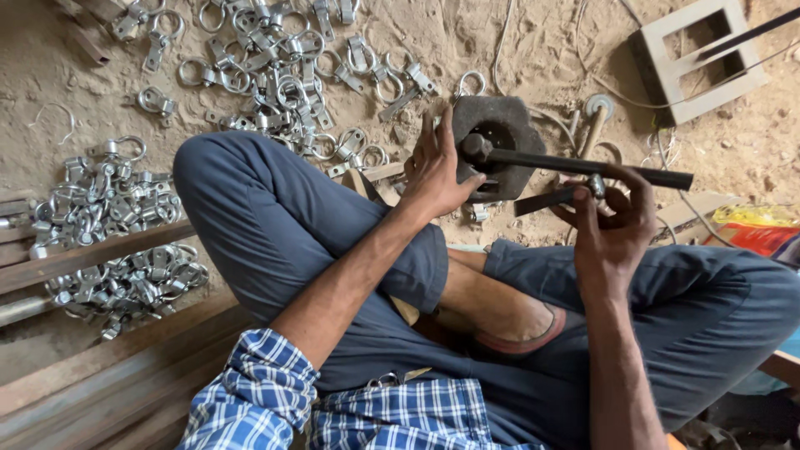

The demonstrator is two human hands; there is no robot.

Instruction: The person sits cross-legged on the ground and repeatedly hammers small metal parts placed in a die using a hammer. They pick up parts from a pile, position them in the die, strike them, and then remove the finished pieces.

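The right grip (615,218) is pinched on a small stiff metal fitting (593,187) at three o'clock of the heavy block (497,143), which is steadied by the spread left grip (437,167).

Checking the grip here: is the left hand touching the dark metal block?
Touching. The head view shows the left hand spread flat against the side of the dark metal block, thumb on its face.

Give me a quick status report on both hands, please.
Left hand pressed on dark round metal block. Right hand gripping dark metal lever bar. Silver ring clamps piled beyond, clear.
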